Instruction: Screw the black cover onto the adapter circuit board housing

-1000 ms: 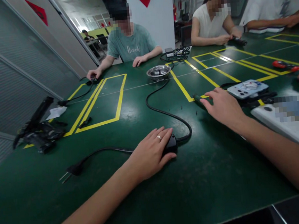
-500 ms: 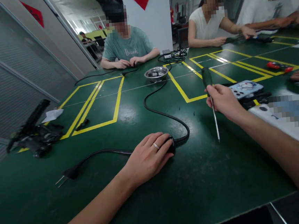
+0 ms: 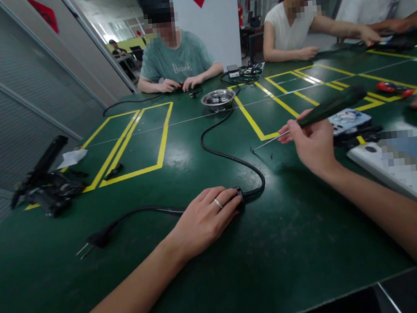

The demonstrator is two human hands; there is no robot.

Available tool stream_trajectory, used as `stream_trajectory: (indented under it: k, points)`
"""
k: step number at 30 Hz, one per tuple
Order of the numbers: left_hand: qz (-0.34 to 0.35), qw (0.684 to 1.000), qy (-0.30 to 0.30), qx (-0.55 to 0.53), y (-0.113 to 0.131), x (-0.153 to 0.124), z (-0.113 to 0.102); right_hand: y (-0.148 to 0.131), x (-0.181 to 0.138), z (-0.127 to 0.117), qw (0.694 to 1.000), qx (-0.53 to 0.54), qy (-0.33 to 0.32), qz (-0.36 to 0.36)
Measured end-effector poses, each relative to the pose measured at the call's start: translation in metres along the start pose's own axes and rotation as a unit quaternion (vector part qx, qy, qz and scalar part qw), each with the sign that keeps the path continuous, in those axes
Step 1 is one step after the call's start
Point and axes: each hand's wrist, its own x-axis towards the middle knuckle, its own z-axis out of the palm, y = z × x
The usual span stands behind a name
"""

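Note:
My left hand (image 3: 207, 220), a ring on one finger, is closed over a small black housing (image 3: 240, 195) in the line of a black power cord (image 3: 226, 157). Most of that housing is hidden under the fingers. To the left the cord ends in a two-pin plug (image 3: 99, 238), lying on the green table (image 3: 220, 287). My right hand (image 3: 315, 144) grips a screwdriver (image 3: 335, 104) with a dark green handle, its shaft slanting down and left. The tip is at a tiny dark screw on the tabletop; another small dark screw (image 3: 272, 156) lies just right of it.
A metal bowl (image 3: 218, 100) holding small dark pieces stands beyond the cord. Black parts (image 3: 52, 189) are heaped at left. A patterned phone (image 3: 349, 120) and a white case (image 3: 380, 161) lie by my right arm. Several people sit around the table.
My right hand has turned the screwdriver from hanging downward to slanting left, its tip now at the small screw. My left hand stays on the housing.

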Motion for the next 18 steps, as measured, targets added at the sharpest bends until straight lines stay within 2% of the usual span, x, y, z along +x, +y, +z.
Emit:
stream_trajectory:
  k: [5, 9, 13, 18]
  points:
    - [0.002, 1.000, 0.006, -0.001, 0.000, 0.001, -0.001, 0.002, -0.006, 0.003, 1.000, -0.011, -0.016, -0.009]
    - [0.002, 1.000, 0.003, -0.005, 0.000, 0.000, -0.001, -0.002, -0.006, 0.004, 1.000, 0.023, 0.005, 0.003]
    - [-0.006, 1.000, 0.000, -0.011, 0.000, 0.000, 0.000, -0.010, -0.004, 0.004, 0.995, 0.076, 0.041, 0.049]
    - [-0.031, 0.999, -0.003, -0.014, 0.001, 0.001, 0.001, -0.022, -0.010, 0.007, 0.983, 0.134, 0.013, 0.124]
